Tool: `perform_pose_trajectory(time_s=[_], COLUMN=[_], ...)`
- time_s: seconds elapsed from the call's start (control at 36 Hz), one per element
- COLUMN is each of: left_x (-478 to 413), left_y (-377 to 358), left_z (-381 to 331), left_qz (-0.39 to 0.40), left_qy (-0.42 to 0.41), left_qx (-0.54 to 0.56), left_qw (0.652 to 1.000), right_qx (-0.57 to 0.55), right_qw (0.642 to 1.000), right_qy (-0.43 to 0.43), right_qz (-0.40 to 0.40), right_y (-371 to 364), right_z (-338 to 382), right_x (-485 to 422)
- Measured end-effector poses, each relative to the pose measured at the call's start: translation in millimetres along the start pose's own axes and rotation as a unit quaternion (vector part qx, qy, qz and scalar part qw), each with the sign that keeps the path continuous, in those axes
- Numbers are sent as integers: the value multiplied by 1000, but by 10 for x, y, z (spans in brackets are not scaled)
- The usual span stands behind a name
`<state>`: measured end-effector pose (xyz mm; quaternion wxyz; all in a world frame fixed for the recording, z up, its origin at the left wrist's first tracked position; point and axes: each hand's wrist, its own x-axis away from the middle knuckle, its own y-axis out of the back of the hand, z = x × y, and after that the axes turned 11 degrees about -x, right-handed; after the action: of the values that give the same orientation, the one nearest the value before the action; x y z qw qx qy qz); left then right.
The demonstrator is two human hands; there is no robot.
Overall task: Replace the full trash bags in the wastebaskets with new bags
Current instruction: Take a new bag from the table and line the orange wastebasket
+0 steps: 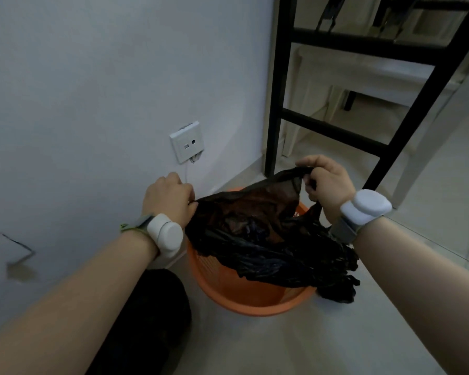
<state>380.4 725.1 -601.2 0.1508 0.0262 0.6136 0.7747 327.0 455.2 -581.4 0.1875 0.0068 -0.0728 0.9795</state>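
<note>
An orange plastic wastebasket stands on the floor beside the wall. A thin black trash bag is stretched over its mouth and spills over the right rim. My left hand pinches the bag's left edge near the wall. My right hand grips the bag's right edge and lifts it above the rim. Both wrists carry white sensor bands. The inside of the basket is hidden by the bag.
A white wall with a socket plate and a thin cable rises close on the left. A black metal frame stands behind the basket. My dark-clothed knee is at the lower left. Pale tiled floor lies in front.
</note>
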Motion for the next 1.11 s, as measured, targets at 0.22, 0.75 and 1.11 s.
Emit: perform_pose_trajectory(time_s=[0.22,0.75,1.11], left_x=[-36,-96,-270], left_y=[-142,-157,-439], left_z=[-189,-223,-241], left_qz=[97,155,232], left_qy=[82,-19,-48], left_qx=[342,347,339], left_qw=[931,925,910], right_qx=[74,405,376], right_qw=[996,912,916], right_qy=[-43,1,-35], right_qz=[14,59,132], right_y=[93,249,271], right_z=[65,-189,-412], right_x=[44,-94,-200])
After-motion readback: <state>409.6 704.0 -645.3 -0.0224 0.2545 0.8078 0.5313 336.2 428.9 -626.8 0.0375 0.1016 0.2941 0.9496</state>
